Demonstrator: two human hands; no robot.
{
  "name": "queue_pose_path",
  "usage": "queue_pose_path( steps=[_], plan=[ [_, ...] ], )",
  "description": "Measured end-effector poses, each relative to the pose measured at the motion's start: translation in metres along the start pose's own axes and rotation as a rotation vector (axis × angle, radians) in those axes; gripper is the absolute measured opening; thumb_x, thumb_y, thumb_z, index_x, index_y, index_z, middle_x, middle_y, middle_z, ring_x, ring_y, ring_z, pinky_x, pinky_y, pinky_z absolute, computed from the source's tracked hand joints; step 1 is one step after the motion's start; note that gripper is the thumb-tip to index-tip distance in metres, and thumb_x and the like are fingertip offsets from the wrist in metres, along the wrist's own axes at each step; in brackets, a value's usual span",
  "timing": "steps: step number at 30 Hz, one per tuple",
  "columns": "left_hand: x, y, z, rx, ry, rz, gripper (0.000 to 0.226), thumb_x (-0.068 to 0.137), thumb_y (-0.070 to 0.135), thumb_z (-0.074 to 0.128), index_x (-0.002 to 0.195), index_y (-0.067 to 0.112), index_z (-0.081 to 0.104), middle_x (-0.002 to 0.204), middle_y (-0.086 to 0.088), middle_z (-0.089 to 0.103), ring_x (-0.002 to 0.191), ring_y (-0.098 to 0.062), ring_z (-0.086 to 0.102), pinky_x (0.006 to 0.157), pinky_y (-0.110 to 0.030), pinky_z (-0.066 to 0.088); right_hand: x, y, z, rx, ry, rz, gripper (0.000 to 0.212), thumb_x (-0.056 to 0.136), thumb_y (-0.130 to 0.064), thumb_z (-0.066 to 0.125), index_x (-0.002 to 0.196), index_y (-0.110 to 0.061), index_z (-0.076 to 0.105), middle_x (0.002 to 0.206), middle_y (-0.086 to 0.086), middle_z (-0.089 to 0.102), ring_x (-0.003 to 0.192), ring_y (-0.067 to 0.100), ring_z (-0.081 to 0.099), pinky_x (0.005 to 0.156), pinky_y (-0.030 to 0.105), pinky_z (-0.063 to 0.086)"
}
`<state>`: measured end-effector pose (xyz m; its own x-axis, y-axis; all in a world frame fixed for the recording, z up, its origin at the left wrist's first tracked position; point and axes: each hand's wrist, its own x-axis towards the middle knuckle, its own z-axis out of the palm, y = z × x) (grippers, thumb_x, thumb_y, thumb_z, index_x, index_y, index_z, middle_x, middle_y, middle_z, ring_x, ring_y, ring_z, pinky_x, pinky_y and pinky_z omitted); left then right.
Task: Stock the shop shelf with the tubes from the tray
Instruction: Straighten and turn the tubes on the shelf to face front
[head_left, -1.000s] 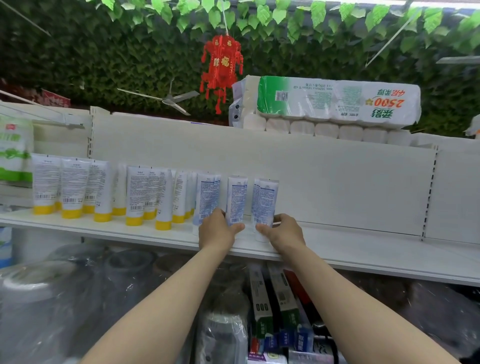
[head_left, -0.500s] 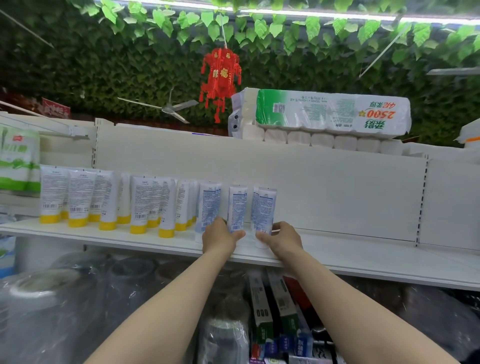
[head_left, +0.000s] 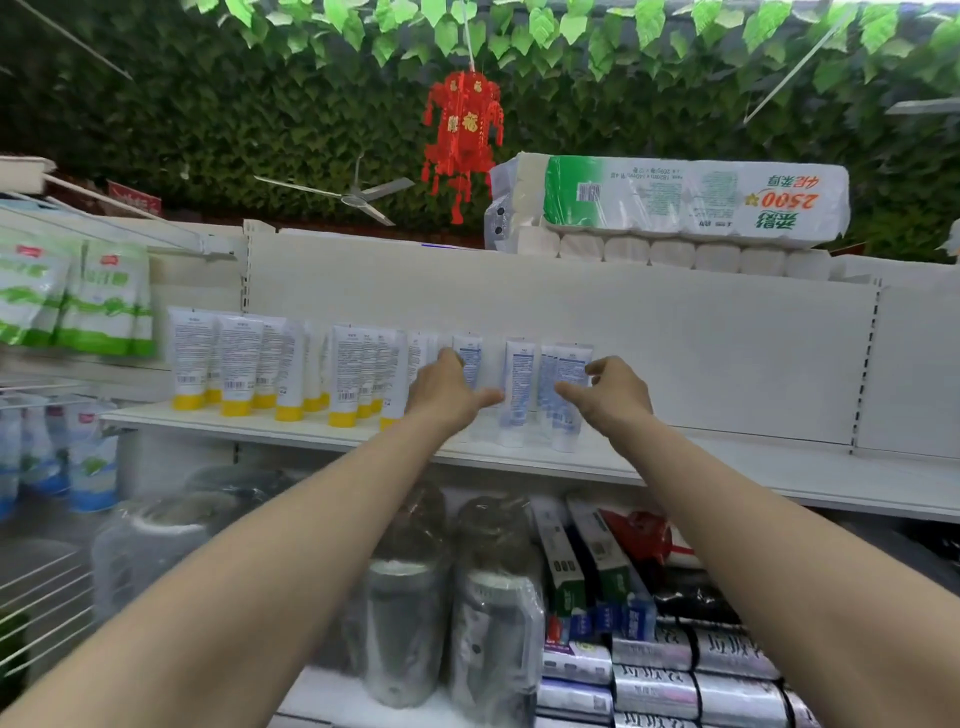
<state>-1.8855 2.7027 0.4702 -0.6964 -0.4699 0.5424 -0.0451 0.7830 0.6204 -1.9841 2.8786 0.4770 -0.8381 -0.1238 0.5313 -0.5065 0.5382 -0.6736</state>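
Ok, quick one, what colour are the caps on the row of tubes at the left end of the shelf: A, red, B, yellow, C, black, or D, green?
B: the tubes at the left end of the shelf stand cap-down on yellow caps, while the blue-print tubes between the left hand and right hand have white caps.

Red lantern (head_left: 464, 136) hanging; toilet-roll pack (head_left: 670, 205) on top; green pouches (head_left: 72, 296) left.

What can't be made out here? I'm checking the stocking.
- Tray: outside the head view.
- Tube behind the left hand: mostly hidden by it.
- Tube labels: too small and blurred.
- Right hand: whether it touches the tubes is unclear.
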Motion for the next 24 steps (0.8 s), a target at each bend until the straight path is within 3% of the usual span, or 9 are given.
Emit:
queue_pose_path(
  steps=[5,11,24],
  plan=[
    [-0.003,-0.012,-0.065,0.006,0.068,0.021,0.064,0.077,0.046,0.077,0.127,0.016,0.049,0.126,-0.009,0.057,0.110,-0.028,0.055,0.083,-0.034,0.045,-0.015,-0.056,-0.003,0.000,-0.019,-0.180,0.063,0.078,-0.052,0.073,0.129,-0.022,0.052,0.127,0.009,0.058,0.119,0.030,0.051,0.093,0.049,0.051],
    [-0.009,-0.035,-0.129,0.123,0.090,0.034,0.066,0.074,0.044,0.080,0.129,0.020,0.052,0.132,-0.009,0.053,0.118,-0.029,0.052,0.093,-0.037,0.047,-0.032,-0.118,0.007,-0.126,-0.140,-0.367,0.063,0.076,-0.055,0.075,0.130,-0.030,0.055,0.130,0.010,0.057,0.129,0.029,0.043,0.103,0.044,0.042],
    [-0.011,-0.083,-0.215,0.220,0.100,-0.007,0.064,0.075,0.052,0.077,0.126,0.020,0.055,0.134,-0.003,0.053,0.124,-0.025,0.047,0.098,-0.037,0.043,-0.055,-0.175,0.046,-0.087,-0.257,-0.431,0.060,0.077,-0.051,0.077,0.128,-0.025,0.058,0.135,0.007,0.054,0.129,0.025,0.046,0.105,0.044,0.042]
  ],
)
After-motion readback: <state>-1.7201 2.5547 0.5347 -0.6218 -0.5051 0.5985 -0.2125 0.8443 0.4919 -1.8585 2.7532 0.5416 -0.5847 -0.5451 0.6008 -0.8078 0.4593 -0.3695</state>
